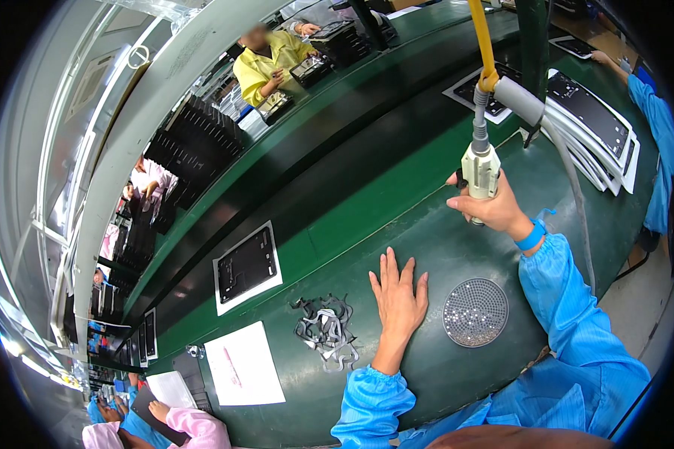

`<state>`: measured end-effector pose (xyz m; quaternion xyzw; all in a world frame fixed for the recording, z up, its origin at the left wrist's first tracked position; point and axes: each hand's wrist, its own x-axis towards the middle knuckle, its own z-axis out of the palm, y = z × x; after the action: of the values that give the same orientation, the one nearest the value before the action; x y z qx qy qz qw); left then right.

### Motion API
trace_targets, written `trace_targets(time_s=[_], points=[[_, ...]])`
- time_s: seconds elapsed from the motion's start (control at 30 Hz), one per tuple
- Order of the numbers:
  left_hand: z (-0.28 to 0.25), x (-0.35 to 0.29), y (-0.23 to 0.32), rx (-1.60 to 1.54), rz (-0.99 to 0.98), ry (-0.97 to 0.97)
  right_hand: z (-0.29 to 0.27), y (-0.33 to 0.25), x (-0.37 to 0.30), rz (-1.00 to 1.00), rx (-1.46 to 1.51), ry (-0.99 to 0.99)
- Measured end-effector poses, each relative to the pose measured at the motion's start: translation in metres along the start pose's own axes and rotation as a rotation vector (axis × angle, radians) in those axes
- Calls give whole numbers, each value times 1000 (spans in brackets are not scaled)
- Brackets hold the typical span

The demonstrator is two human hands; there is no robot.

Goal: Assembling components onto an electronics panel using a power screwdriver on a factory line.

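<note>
My right hand (494,206) is wrapped round a cream-coloured hand tool (481,172) with a black trigger-like part. The tool hangs upright from a yellow hose (483,41); its lower tip is mostly hidden by my fingers. Palm down on the green workbench (329,396), my left hand (398,292) lies flat with its fingers apart. Between my forearms sits a round perforated plate (475,313) with many small shiny pieces in its holes. To the left of my left hand is a tangled heap of black and grey strips (326,329).
A white sheet (245,364) with a red pen lies at left. Beyond it, a black panel (247,268) rests on the conveyor belt (307,224). Stacked panels (588,120) stand at right beside a green post (533,67) and a hanging grey cable (577,194). Several co-workers sit around.
</note>
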<state>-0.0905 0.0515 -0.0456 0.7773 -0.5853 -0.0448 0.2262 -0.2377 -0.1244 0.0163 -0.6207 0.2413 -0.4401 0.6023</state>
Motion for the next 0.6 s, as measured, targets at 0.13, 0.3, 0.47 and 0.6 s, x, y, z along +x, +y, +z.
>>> trace_targets(time_s=[0.13,0.3,0.47,0.6], points=[[0,0,1,-1,6,3,0,0,-1,9,9,-17],[-1,0,2,5,4,6,-4,4,1,61,-36,-52],[0,1,3,5,4,7,-5,6,1,60,-34,-54],[0,0,0,7,2,13,4,1,0,1,17,-13]])
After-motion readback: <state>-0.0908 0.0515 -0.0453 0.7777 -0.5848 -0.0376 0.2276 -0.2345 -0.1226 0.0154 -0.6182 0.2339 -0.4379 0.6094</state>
